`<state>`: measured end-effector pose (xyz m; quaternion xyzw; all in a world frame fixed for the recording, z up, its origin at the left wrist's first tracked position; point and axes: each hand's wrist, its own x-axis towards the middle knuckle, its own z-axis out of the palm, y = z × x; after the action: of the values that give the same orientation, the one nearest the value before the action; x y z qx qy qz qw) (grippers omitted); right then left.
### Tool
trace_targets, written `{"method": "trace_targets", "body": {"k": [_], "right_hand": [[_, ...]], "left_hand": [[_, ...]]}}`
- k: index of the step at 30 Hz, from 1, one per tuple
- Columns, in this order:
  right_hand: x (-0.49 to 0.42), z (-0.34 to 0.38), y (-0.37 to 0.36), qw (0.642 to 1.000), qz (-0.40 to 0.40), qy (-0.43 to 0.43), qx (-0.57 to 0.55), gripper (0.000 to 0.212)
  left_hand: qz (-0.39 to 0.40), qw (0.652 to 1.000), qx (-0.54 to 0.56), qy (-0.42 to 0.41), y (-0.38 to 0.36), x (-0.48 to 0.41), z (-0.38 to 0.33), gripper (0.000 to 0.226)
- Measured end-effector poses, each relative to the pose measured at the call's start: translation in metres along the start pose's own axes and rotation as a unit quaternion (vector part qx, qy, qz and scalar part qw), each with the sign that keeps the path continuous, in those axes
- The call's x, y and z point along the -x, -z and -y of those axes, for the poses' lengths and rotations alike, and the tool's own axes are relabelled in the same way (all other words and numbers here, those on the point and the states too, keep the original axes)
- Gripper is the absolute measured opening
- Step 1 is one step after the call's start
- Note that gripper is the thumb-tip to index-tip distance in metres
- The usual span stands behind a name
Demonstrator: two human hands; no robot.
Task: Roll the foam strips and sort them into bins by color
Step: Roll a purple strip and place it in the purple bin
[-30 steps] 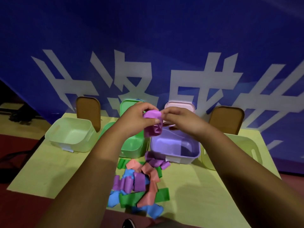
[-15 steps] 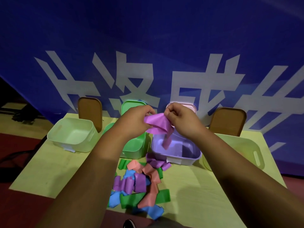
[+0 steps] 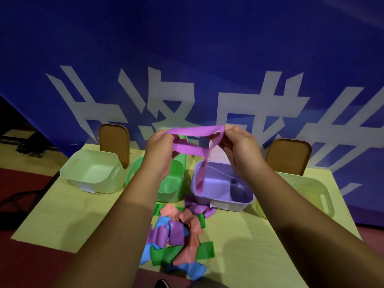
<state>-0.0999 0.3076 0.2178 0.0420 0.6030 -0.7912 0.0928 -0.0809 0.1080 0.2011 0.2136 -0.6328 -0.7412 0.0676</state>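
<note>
Left hand [image 3: 160,151] and right hand [image 3: 239,151] pinch the purple strip [image 3: 197,130], now unfolded from its bunch; rolling seems next, purple bin [image 3: 239,204] at 6 o'clock.

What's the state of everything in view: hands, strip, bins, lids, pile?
left hand, pinches one end of the purple strip.
right hand, pinches the other end.
purple strip, unrolled, spread between hands, tail hanging down.
purple bin, open.
green bin, open, partly hidden.
left pale bin, open, nothing visible inside.
right pale bin, open, partly hidden.
left brown lid, off, upright against the banner.
right brown lid, off, upright.
strip pile, loose, mixed colours.
</note>
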Motion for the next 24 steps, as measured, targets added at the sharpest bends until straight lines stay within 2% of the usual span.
{"method": "trace_targets", "body": {"k": [1,3,6,8,10,13,16,19,20,21,22,23,24], "right_hand": [[0.002,0.000,-0.001,1.000,0.006,0.005,-0.017,0.024],[0.004,-0.002,-0.002,0.999,0.013,0.012,-0.038,0.023],[0.002,0.000,0.002,1.000,0.010,0.017,-0.020,0.020],[0.001,0.003,0.009,0.997,0.002,0.027,0.067,0.016],[0.002,0.003,0.016,0.988,-0.013,0.038,0.148,0.018],[0.000,0.006,0.029,0.993,-0.053,0.027,0.098,0.018],[-0.007,0.005,0.050,0.995,-0.035,0.009,0.096,0.031],[-0.007,0.000,0.060,0.976,-0.013,0.002,0.217,0.025],[-0.006,-0.002,0.059,0.971,-0.014,-0.002,0.238,0.022],[-0.006,-0.002,0.057,0.969,-0.019,-0.008,0.245,0.022],[-0.006,-0.003,0.054,0.971,-0.019,-0.013,0.238,0.023],[-0.006,-0.003,0.052,0.972,-0.007,-0.018,0.233,0.024],[-0.006,-0.003,0.050,0.972,0.007,-0.021,0.234,0.024]], "left_hand": [[0.033,0.995,0.096,0.017,-0.006,0.004,-0.001,0.021],[0.085,0.974,0.207,0.025,-0.016,0.010,-0.003,0.022],[0.127,0.966,0.224,0.023,-0.023,0.014,-0.005,0.019],[0.160,0.975,0.152,0.007,-0.020,0.012,-0.006,0.019],[0.172,0.984,0.020,-0.032,-0.013,0.008,-0.008,0.013],[0.131,0.957,-0.231,-0.114,0.002,0.001,-0.012,0.021],[0.104,0.885,-0.427,-0.150,0.017,-0.007,-0.013,0.015],[0.111,0.750,-0.624,-0.187,0.027,-0.013,-0.016,0.018],[0.112,0.716,-0.660,-0.197,0.026,-0.014,-0.017,0.021],[0.112,0.697,-0.678,-0.204,0.024,-0.013,-0.017,0.022],[0.115,0.694,-0.680,-0.206,0.022,-0.013,-0.015,0.023],[0.123,0.712,-0.661,-0.203,0.019,-0.013,-0.012,0.025],[0.134,0.751,-0.618,-0.189,0.016,-0.013,-0.008,0.027]]}}
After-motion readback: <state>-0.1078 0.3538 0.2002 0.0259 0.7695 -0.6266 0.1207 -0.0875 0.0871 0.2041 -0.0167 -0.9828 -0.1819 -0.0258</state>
